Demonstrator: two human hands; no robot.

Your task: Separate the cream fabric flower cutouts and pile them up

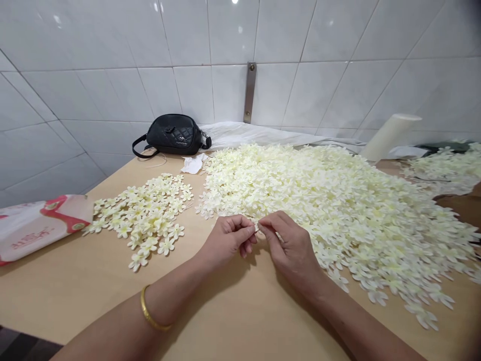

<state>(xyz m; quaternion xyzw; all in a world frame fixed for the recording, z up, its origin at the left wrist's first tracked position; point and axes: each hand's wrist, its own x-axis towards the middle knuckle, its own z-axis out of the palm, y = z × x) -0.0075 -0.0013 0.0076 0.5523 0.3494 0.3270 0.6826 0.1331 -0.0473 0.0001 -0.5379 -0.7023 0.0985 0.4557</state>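
My left hand [231, 235], with a gold bangle [150, 311] on its forearm, is closed in a pinch between thumb and forefinger. Facing it, my right hand [287, 243] pinches too, its fingertips almost meeting the left ones. What lies between the fingertips is too small and hidden to name. Just behind both hands spreads a large heap of pale yellow-white artificial flowers [319, 195], reaching far to the right. To the left of my hands lies a smaller pile of flowers [154, 210] with yellower centres, loose on the table.
The wooden table [233, 311] stands against a tiled wall [285, 35]. At its back left sits a black bag [175, 134] near a crumpled white paper [194, 163]. A red and white packet [41, 228] lies at the left edge. A white cylinder [391, 135] leans behind the heap.
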